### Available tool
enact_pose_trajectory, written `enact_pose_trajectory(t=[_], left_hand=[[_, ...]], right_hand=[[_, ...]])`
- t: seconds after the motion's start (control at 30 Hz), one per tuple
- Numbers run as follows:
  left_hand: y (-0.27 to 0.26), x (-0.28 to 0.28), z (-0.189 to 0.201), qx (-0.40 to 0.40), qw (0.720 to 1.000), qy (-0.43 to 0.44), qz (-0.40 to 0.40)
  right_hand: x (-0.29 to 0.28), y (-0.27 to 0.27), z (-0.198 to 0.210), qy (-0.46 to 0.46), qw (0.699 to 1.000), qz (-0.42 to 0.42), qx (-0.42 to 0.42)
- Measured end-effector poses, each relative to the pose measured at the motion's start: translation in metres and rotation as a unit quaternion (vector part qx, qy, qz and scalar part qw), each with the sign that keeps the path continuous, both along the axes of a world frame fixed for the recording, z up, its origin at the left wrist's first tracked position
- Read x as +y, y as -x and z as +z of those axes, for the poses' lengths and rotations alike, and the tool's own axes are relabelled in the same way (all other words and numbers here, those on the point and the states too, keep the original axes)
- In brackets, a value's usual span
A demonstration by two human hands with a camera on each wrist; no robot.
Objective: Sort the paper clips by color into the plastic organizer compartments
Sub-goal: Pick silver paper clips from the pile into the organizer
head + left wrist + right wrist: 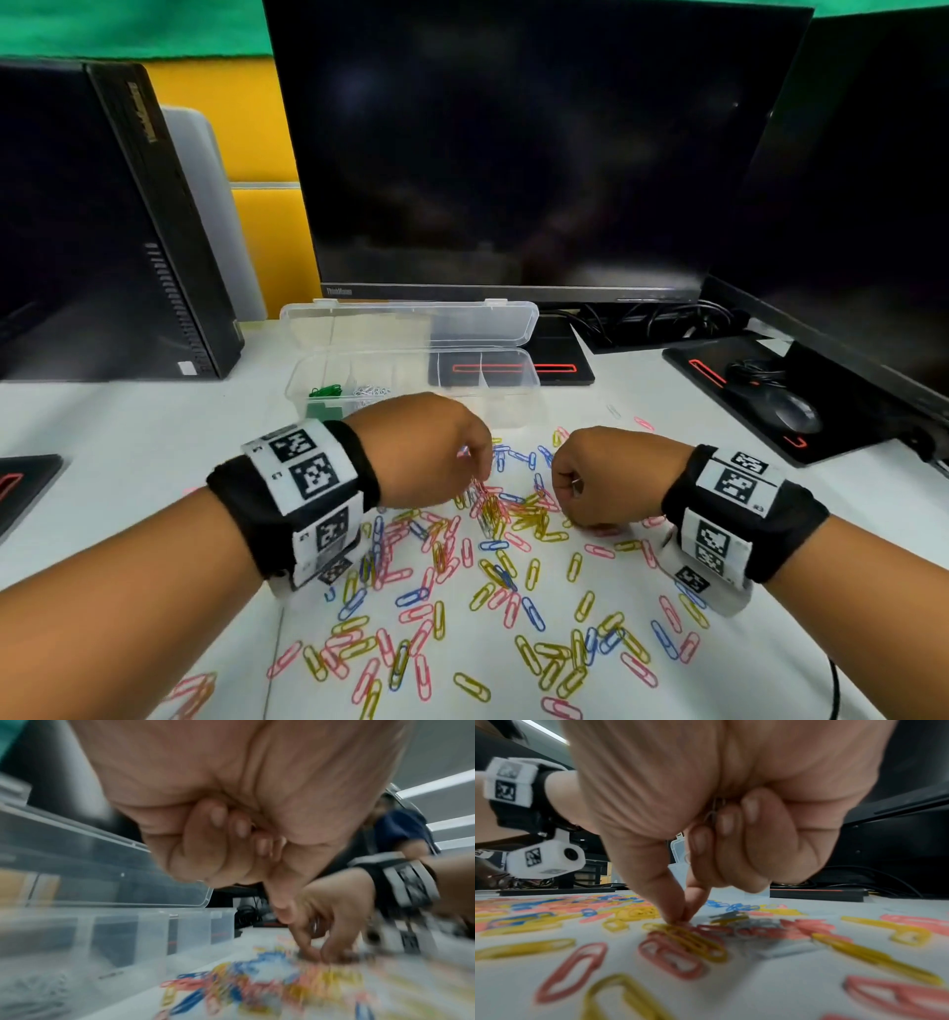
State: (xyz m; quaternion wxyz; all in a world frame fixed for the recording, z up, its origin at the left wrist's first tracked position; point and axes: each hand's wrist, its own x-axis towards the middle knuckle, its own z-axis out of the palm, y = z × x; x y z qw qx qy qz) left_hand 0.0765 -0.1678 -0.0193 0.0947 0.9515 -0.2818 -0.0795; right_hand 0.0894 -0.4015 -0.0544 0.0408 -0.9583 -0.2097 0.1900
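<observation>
Pink, yellow and blue paper clips (493,575) lie scattered over the white desk. The clear organizer (513,383) stands behind them with its lid open. It holds green clips (324,391) in the left compartment and white clips (371,390) beside them. My left hand (475,462) hovers over the pile with fingers curled, and a pale clip (464,451) shows at its thumb side. My right hand (682,918) pinches thumb and forefinger together at the table, on the end of a yellow clip (693,941). Its other fingers curl around silver-white clips (713,809) in the palm.
A dark monitor (513,154) stands behind the organizer, a second screen (873,205) at the right. A black computer tower (102,231) is at the left. A mouse (793,411) sits on a black pad at the right. A cable (834,688) runs at the front right.
</observation>
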Motion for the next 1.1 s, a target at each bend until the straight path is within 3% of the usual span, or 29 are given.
enact_pose_trajectory(t=[0.1, 0.33, 0.73, 0.8, 0.87, 0.93, 1.0, 1.07, 1.1], left_hand=[[0.006, 0.002, -0.014, -0.022, 0.992, -0.100, -0.076], [0.008, -0.011, -0.040, -0.074, 0.977, -0.165, -0.117], [0.012, 0.005, -0.034, -0.047, 0.991, -0.102, -0.075], [0.014, 0.005, -0.033, -0.030, 0.990, -0.108, -0.089], [0.017, 0.004, -0.035, -0.022, 0.988, -0.117, -0.103], [0.018, 0.003, -0.037, -0.019, 0.986, -0.121, -0.111], [0.018, 0.002, -0.037, -0.014, 0.986, -0.126, -0.110], [0.018, 0.000, -0.036, -0.007, 0.985, -0.135, -0.106], [0.018, -0.001, -0.036, -0.004, 0.984, -0.141, -0.105]], right_hand=[[0.001, 0.001, 0.001, -0.013, 1.000, -0.006, 0.003], [0.006, 0.007, -0.001, -0.020, 0.999, -0.018, 0.019], [0.013, 0.014, -0.005, 0.024, 0.998, 0.042, 0.032], [0.010, 0.015, -0.001, -0.015, 0.998, 0.046, 0.037], [0.001, 0.011, 0.005, -0.131, 0.989, 0.025, 0.071], [-0.011, 0.007, 0.012, -0.309, 0.938, -0.048, 0.151], [-0.028, 0.001, 0.017, -0.475, 0.842, -0.134, 0.218], [-0.046, -0.004, 0.021, -0.563, 0.761, -0.193, 0.257], [-0.054, -0.006, 0.024, -0.575, 0.745, -0.215, 0.262]])
